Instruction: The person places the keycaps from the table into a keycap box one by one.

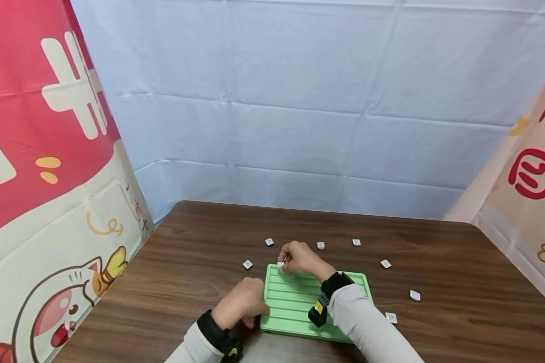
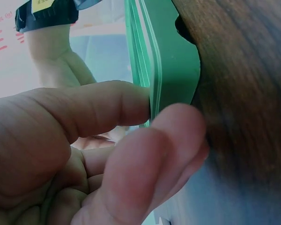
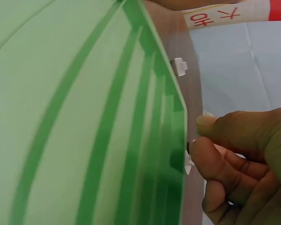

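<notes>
A light green ridged tray lies on the table, with long parallel slots across it. My left hand grips its left edge; in the left wrist view the thumb lies against the rim and the curled fingers are by the outer wall. Over the far left corner, my right hand pinches a small white tile. From the right wrist, the right hand hangs beyond the tray rim, its fingertips hiding most of the tile.
Several white tiles are scattered round the tray: one tile to the left, others such as this tile behind, and a tile to the right. A brown wooden table bears everything. A pale cloth hangs behind.
</notes>
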Demonstrator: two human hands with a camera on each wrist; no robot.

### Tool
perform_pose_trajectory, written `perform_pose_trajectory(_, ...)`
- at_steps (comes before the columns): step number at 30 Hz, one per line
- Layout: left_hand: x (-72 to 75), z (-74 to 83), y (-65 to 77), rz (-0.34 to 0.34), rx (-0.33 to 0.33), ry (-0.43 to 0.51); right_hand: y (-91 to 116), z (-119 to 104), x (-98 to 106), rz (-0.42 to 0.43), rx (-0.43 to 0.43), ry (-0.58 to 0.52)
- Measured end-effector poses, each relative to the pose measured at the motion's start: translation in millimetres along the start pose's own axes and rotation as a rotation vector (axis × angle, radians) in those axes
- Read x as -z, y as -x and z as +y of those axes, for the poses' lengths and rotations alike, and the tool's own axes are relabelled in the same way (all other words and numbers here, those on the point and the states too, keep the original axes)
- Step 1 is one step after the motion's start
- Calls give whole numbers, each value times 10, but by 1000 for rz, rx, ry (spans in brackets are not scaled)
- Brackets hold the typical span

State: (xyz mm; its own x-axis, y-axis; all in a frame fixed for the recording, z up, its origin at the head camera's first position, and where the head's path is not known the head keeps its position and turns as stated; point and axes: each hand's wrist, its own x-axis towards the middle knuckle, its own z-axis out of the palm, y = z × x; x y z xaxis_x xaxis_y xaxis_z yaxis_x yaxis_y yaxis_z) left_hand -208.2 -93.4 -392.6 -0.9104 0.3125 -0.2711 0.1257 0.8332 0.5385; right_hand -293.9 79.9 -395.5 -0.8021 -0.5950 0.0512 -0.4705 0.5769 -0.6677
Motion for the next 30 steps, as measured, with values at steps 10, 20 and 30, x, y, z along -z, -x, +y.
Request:
perform_pose_trajectory(10, -14, 2, -4, 28, -21, -14, -58, -30, -78, -24, 37, 54)
perform_pose_trajectory(20, 6, -14, 1, 19, -45, 23, -116, -34, -148, -42, 17, 75)
perform_pose_trajectory(30, 36, -35, -3, -80, -47, 31, -128, -12, -190, -42, 8, 77)
